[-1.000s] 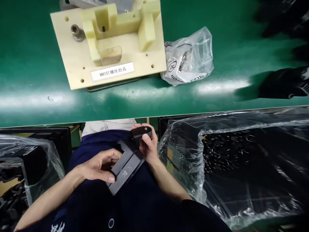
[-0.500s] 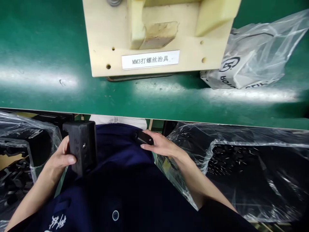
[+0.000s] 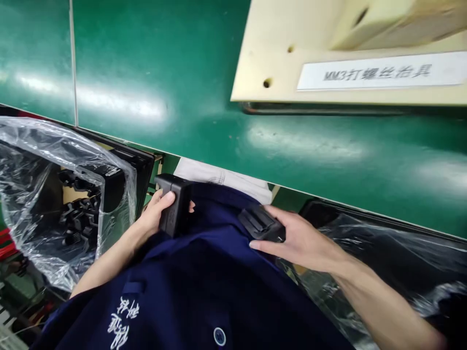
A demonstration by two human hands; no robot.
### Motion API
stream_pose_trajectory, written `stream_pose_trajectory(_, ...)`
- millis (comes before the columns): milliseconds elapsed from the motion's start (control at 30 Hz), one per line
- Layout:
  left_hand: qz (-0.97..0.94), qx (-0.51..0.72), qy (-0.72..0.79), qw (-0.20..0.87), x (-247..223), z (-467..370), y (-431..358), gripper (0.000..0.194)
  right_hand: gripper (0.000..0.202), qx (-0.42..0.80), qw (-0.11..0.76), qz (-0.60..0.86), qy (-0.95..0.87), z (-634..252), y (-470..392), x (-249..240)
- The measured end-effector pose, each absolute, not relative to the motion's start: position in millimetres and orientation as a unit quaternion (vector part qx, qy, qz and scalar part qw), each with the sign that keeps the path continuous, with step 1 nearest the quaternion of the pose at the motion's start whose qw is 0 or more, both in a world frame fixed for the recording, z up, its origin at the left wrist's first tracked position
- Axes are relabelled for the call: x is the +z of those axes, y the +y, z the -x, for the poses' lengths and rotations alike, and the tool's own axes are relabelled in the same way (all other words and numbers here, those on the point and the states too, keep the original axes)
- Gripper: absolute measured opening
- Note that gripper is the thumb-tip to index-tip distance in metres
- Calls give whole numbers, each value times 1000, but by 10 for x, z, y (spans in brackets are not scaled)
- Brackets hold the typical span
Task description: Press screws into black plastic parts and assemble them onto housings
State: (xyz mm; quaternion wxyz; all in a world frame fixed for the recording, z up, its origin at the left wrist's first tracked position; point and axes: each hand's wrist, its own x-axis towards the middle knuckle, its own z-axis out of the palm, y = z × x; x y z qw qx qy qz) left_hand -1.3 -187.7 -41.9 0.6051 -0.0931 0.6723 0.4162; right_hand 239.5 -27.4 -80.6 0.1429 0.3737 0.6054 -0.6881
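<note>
My left hand is wrapped round a black plastic housing, boxy and held upright in front of my navy work shirt. In my right hand is a smaller black plastic part with ridges on its upper face, gripped between thumb and fingers. The two parts are apart, both below the near edge of the green table. Some fingers of each hand are hidden behind the parts.
On the table at the upper right stands a cream fixture with a printed label. A plastic-lined bin with black parts is at my left. Another lined bin lies at my right, below the table edge.
My view has swung left, so the fixture shifted right and the plastic bag left view. The housing has turned in my left hand; the right hand's part now shows its ridged face.
</note>
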Motion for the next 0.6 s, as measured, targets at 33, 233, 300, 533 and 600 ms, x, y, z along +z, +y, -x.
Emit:
stream_pose_trajectory(33, 131, 412, 664, 610, -435, 6, -1870, 61, 42, -710, 134, -345, 598, -2294, -268, -779)
stream_pose_trajectory(233, 198, 365, 640, 646, -433, -44, -1867, 59, 28, -678, 129, -246, 680, -1653, -400, -634)
stream_pose_trajectory(300, 185, 359, 662, 631, -418, -72, -1884, 59, 28, -604, 116, -220, 757, -1529, -464, -608)
stream_pose_trajectory(533, 189, 355, 701, 589, -445, -178, -1943, 59, 22, -386, 114, -99, 910, -1501, -615, -604)
stream_pose_trajectory(600, 177, 351, 707, 588, -448, -214, -1942, 59, 17, -341, 123, -72, 929, -1511, -632, -597)
